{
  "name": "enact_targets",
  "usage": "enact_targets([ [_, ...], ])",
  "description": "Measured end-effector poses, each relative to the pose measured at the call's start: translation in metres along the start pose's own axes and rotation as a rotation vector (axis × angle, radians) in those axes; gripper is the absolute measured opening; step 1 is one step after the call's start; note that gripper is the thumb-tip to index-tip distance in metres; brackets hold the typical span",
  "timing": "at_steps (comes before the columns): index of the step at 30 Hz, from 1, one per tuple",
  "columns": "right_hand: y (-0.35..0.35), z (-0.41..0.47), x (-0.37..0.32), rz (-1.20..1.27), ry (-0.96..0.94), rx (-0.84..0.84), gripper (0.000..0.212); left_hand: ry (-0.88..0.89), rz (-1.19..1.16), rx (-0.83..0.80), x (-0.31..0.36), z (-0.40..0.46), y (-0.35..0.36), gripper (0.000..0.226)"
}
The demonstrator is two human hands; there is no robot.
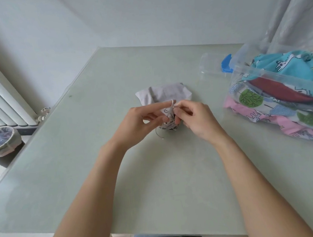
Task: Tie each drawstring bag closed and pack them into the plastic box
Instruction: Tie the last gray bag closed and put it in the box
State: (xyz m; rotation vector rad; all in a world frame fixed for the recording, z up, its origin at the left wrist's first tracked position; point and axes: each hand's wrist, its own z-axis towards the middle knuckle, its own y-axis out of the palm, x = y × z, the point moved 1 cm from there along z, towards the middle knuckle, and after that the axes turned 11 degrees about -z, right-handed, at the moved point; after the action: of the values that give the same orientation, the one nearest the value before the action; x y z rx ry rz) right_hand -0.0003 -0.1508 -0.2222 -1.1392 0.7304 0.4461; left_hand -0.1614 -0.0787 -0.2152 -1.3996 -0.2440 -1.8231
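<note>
We risk losing the half-made knot: slack in the thin cord (172, 106) could let the loop slide off. Our left hand (138, 123) hooks the cord over its extended forefinger; our right hand (195, 117) pinches it beside. The grey bag (163, 95) lies just beyond our fingers, the box (265, 77) well right.

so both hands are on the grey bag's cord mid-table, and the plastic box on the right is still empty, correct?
Not empty: the head view shows the plastic box already holding several patterned bags. Otherwise right: left hand and right hand work the cord of the grey bag.
</note>
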Motion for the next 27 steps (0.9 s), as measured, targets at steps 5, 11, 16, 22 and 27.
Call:
enact_targets([
  [5,0.000,-0.002,-0.008,-0.006,0.000,-0.024,0.020,0.055,0.109,0.032,-0.006,0.006,0.000,0.041],
  [11,0.001,-0.005,-0.009,0.086,0.007,-0.010,0.022,0.086,0.329,-0.004,-0.004,0.010,0.004,0.038],
  [16,-0.001,-0.002,-0.010,0.085,0.053,0.104,0.026,0.098,0.176,0.218,0.002,0.009,0.006,0.026],
  [22,-0.001,-0.004,-0.012,0.098,0.087,0.055,0.037,0.072,0.057,0.245,0.003,0.011,0.008,0.026],
  [27,0.000,0.001,-0.008,0.220,0.148,0.038,0.031,0.106,-0.046,0.271,0.006,0.011,0.011,0.019],
])
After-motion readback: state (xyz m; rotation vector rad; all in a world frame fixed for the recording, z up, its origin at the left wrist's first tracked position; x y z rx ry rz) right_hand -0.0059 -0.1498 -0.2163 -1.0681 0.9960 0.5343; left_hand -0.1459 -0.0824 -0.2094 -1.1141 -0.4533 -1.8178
